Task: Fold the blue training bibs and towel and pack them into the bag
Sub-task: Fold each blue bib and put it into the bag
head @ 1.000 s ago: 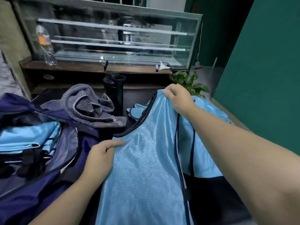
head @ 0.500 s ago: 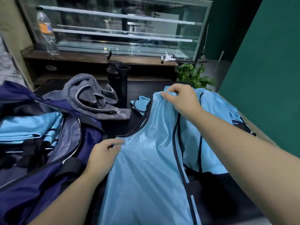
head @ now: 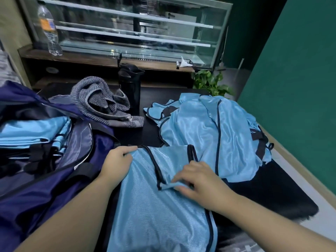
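A light blue bib [head: 160,211] with dark trim lies flat in front of me, its top folded down toward me. My left hand [head: 116,164] pinches its left shoulder edge. My right hand [head: 201,180] grips the folded-down strap near the neckline. More loose blue bibs [head: 205,131] are heaped behind it on the right. A grey striped towel [head: 103,104] lies crumpled at the back. The open navy bag [head: 54,180] sits at my left with folded blue bibs [head: 32,131] inside.
A black bottle [head: 130,88] stands behind the towel. The dark table [head: 263,195] ends close on the right, beside a green wall. A clear water bottle [head: 48,31], a glass display case and a potted plant [head: 211,82] are at the back.
My right hand has pulled the bib's far strap back toward me, folding the top over. The left hand has stayed on the left shoulder edge. The heap behind is now uncovered.
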Demonstrator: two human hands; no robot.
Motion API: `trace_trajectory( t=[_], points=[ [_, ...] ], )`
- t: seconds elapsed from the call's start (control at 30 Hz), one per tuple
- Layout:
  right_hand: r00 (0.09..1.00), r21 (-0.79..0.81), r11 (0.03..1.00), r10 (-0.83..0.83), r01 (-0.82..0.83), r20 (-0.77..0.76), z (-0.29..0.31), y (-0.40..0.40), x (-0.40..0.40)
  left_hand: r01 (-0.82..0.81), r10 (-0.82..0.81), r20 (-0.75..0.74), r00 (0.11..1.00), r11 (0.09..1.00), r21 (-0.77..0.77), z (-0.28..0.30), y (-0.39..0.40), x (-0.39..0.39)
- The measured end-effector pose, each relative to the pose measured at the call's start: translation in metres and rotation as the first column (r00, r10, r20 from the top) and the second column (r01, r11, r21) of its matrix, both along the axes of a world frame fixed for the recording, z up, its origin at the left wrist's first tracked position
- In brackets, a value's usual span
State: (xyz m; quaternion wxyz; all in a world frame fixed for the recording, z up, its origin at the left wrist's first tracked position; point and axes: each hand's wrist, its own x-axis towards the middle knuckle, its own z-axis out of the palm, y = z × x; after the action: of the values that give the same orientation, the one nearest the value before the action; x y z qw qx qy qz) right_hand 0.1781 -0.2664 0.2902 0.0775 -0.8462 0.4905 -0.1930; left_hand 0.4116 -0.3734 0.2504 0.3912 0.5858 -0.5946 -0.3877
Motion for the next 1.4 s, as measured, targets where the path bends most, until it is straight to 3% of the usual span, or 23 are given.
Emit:
trace_trajectory(
  t=[0.07,0.13,0.2,0.27,0.3,0.37,0.43,0.5,0.77,0.97,1.07,1.17,1.33,1.4],
  points=[
    [0.996,0.085,0.996,0.004,0.003,-0.084,-0.001,0.004,0.000,-0.001,0.001,-0.009,1.000,1.000,0.002,-0.001,0.000,0.001],
    [0.997,0.147,0.988,-0.047,0.056,-0.064,0.006,0.001,0.000,-0.005,0.005,-0.018,1.000,1.000,0.002,0.000,0.001,0.001],
    [0.980,0.078,0.981,-0.183,0.177,0.076,0.017,-0.010,0.000,-0.004,0.004,-0.020,1.000,1.000,0.001,0.001,0.002,0.001],
    [0.880,0.053,0.912,-0.406,0.406,0.248,0.025,-0.032,-0.004,-0.002,0.002,-0.014,1.000,1.000,0.006,0.001,0.001,0.001],
    [0.812,0.161,0.860,-0.510,0.484,0.285,0.030,-0.042,-0.005,-0.004,0.004,-0.013,1.000,1.000,0.011,0.001,0.001,0.001],
    [0.733,0.482,0.727,-0.642,0.489,0.224,0.035,-0.058,-0.008,-0.012,0.012,-0.018,1.000,1.000,0.022,0.002,0.000,0.001],
    [0.776,0.625,0.623,-0.629,0.470,0.043,0.040,-0.065,-0.006,-0.021,0.022,-0.032,0.999,0.999,0.031,0.002,0.001,0.001],
    [0.807,0.642,0.594,-0.587,0.485,-0.067,0.043,-0.069,-0.004,-0.024,0.025,-0.045,0.999,0.999,0.034,0.001,0.002,0.001],
    [0.749,0.577,0.654,-0.654,0.489,0.106,0.028,-0.072,-0.010,-0.031,0.031,-0.004,1.000,1.000,0.001,0.002,0.002,0.001],
    [0.766,0.751,0.500,-0.642,0.431,-0.012,0.040,-0.057,-0.018,-0.025,0.027,0.089,0.996,0.999,-0.024,0.004,0.004,0.000],
    [0.798,0.785,0.485,-0.603,0.384,-0.017,0.036,-0.046,-0.021,-0.023,0.028,0.119,0.993,0.999,-0.046,0.006,0.007,-0.003],
    [0.781,0.794,0.535,-0.612,0.289,0.129,0.022,-0.042,-0.025,-0.054,0.050,0.073,0.996,0.997,0.054,0.010,0.003,-0.001],
    [0.740,0.803,0.558,-0.628,0.210,0.243,0.013,-0.042,-0.028,0.072,-0.098,0.076,0.992,0.952,0.296,0.036,-0.004,-0.001],
    [0.723,0.807,0.552,-0.643,0.209,0.253,0.013,-0.041,-0.028,0.048,-0.125,0.178,0.976,0.922,0.385,0.046,-0.006,-0.005]
  ],
)
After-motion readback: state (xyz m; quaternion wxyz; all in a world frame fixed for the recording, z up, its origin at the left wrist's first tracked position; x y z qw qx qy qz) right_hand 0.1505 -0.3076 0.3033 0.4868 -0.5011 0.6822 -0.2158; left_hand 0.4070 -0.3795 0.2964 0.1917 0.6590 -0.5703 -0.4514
